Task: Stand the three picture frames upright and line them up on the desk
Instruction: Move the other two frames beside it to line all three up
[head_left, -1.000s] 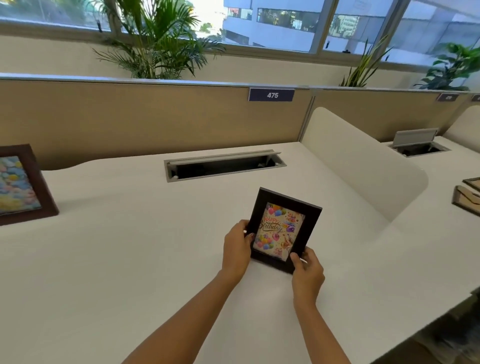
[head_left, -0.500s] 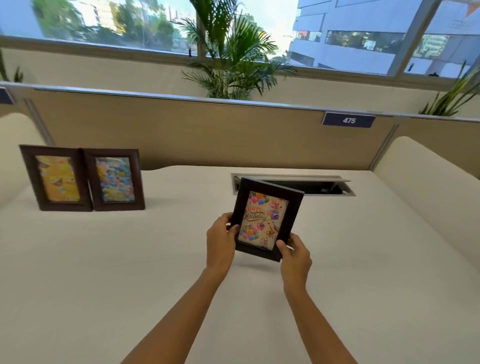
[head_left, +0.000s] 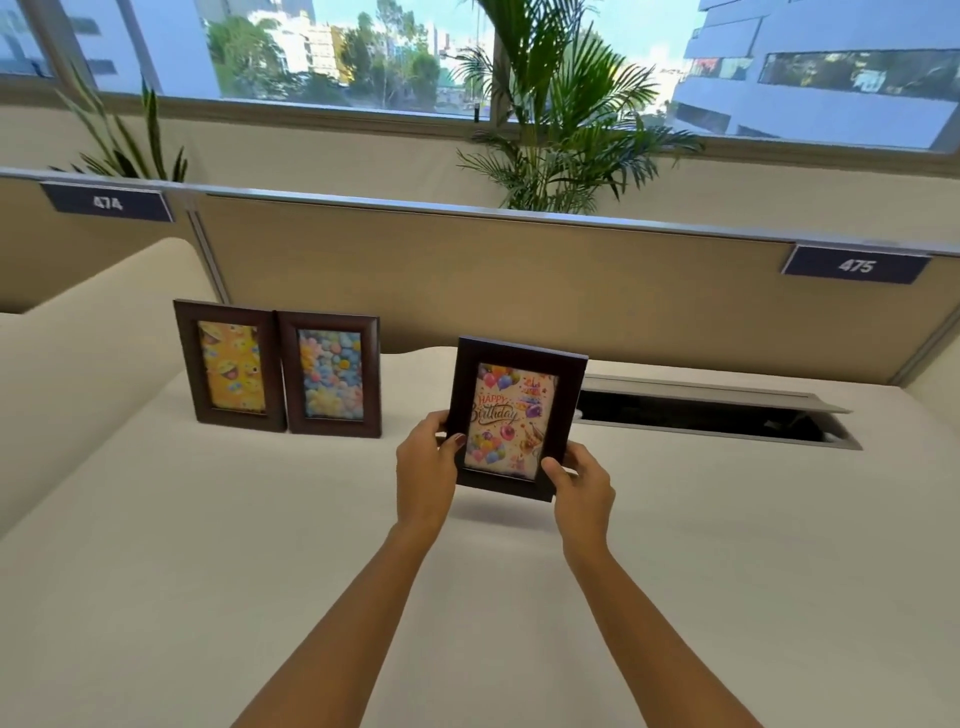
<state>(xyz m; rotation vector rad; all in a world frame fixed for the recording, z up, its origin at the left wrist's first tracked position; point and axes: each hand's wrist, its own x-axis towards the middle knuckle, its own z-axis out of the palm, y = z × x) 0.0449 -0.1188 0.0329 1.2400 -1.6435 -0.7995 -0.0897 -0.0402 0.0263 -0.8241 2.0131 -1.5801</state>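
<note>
I hold a dark-framed birthday picture frame (head_left: 514, 415) upright above the white desk (head_left: 260, 545), its shadow on the surface below it. My left hand (head_left: 426, 470) grips its lower left edge and my right hand (head_left: 584, 480) grips its lower right corner. Two more dark frames stand upright side by side at the back left: the orange emoji frame (head_left: 228, 366) and, touching it on the right, the pastel balloon frame (head_left: 331, 374). The held frame is a short way right of the balloon frame.
A tan partition (head_left: 519, 280) with labels 474 and 475 runs behind the desk. An open cable tray (head_left: 717, 415) is sunk into the desk behind and right of the held frame. A cream side divider (head_left: 78, 338) rises at the left. Plants stand at the window.
My view has swung left, bringing both standing frames well into sight. The held frame has been carried left toward them and turned more upright, with both hands still on it.
</note>
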